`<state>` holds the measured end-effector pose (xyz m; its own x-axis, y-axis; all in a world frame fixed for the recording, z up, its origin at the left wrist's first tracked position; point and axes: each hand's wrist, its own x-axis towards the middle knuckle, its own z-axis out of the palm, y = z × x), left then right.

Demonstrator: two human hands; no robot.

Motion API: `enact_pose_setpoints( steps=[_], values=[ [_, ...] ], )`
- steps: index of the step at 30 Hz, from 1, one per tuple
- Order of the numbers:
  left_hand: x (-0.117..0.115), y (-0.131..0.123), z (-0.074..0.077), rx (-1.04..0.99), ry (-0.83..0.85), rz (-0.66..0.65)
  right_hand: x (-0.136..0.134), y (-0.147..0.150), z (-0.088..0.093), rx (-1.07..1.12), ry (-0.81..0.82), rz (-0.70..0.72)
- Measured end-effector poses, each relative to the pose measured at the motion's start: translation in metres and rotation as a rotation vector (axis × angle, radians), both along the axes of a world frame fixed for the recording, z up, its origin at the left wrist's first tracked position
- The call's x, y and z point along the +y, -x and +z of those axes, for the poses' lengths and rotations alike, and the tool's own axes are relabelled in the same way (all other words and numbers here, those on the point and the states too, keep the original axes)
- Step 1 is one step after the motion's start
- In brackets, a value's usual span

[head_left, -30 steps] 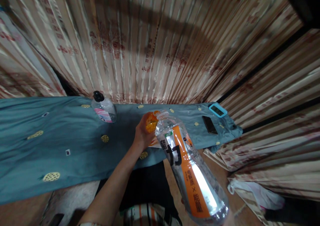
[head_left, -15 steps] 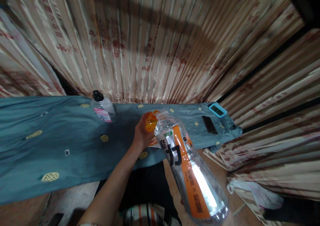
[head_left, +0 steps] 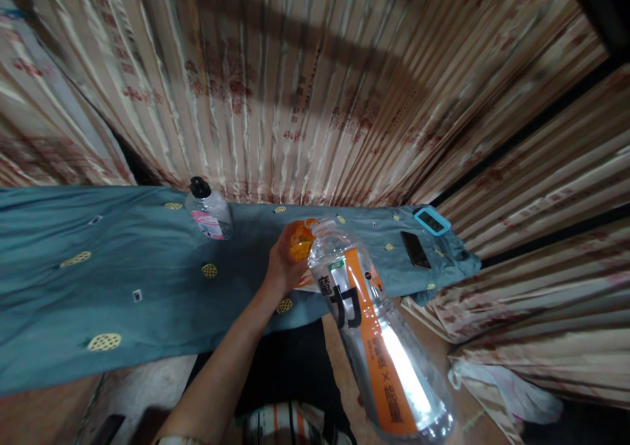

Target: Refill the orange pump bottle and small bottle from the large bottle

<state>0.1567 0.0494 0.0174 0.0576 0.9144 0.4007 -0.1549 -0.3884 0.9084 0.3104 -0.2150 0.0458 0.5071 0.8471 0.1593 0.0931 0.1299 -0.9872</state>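
My left hand (head_left: 285,261) is wrapped round a small bottle (head_left: 301,240) that shows bright orange; its lower part is hidden by the fingers. A large clear plastic drink bottle (head_left: 374,340) with a silver and orange label is tilted, its neck pointing up and left. The neck of this bottle meets the small bottle's mouth, or lies just in front of it; I cannot tell which. Behind the large bottle's lower end, only a bit of my right hand (head_left: 361,401) shows; the rest is hidden. Below my left hand, something white and orange (head_left: 306,281) is partly covered.
A clear pump bottle (head_left: 210,214) with a black top stands on the teal cloth (head_left: 167,327) at the left. A dark phone (head_left: 415,249) and a blue-framed digital clock (head_left: 432,221) lie at the right end. Patterned curtains (head_left: 275,90) hang behind and to the right.
The view has shifted a little, so everything sits slightly further right. Both hands keep their hold, and the two bottles stay in the same position relative to each other.
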Motion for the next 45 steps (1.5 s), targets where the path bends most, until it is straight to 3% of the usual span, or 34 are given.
enact_pose_setpoints(
  steps=[45],
  values=[
    [-0.0012, 0.0, 0.0033, 0.027, -0.007, -0.009, 0.0012, -0.0023, 0.0026, -0.016, 0.014, -0.038]
  ],
)
